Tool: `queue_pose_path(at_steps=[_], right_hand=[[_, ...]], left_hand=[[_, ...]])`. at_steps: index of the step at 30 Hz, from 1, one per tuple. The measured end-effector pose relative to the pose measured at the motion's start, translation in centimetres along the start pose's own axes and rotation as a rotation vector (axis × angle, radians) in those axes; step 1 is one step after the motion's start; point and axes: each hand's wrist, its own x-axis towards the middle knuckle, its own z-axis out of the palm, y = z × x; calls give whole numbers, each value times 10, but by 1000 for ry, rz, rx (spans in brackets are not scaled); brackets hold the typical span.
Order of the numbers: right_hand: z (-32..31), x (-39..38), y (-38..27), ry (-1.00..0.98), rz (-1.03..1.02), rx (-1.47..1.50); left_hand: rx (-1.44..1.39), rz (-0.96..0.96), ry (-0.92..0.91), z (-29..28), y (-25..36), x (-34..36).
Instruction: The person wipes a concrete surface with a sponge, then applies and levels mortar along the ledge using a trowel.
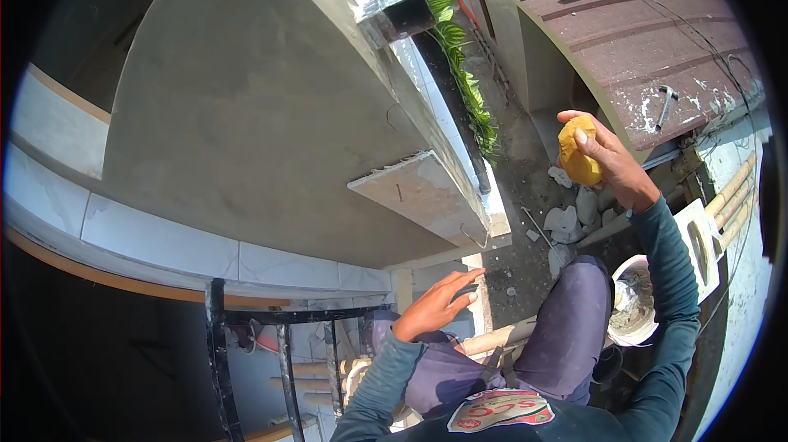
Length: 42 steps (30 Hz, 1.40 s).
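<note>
My right hand is raised on the right, its fingers wrapped round a yellow sponge. My left hand is in front of my lap, fingers stretched out and holding nothing. It is nearest to the lower end of a pale rectangular board that lies against the grey plastered wall. A thin bent wire shows at that board's lower corner. Beneath my right forearm stands a white bucket with grey, wet-looking material inside.
A black metal railing runs at the lower left, under white tiles. Bamboo poles pass beneath me. White stones lie below on the ground. A reddish-brown roof holds a hammer-shaped tool. Green leaves line the wall's edge.
</note>
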Motion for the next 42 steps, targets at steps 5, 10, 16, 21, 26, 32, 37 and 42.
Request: queue_pose_path(at_steps=[5,10,16,21,26,32,37,42], right_hand=[[-46,-8,5,-114,78,-591],[44,60,-84,-149,-419,-676],[80,83,-88,-133,-580,-225],[24,37,-33,-126,-154,93],[-38,-3,21,-26,82,-288],[1,32,19,-207,-65,-910],[77,74,-7,-163,-333,-858],[34,52,46,-298,-40,-653]], left_hand=[[36,-11,-12,4,0,7],[67,-48,-49,10,-10,18],[122,-97,-64,14,-11,19],[145,-54,-7,14,-15,8],[130,-69,-5,8,-13,5],[194,-56,-14,14,-14,12],[205,-110,-19,16,-18,16],[288,-91,24,17,-10,10]])
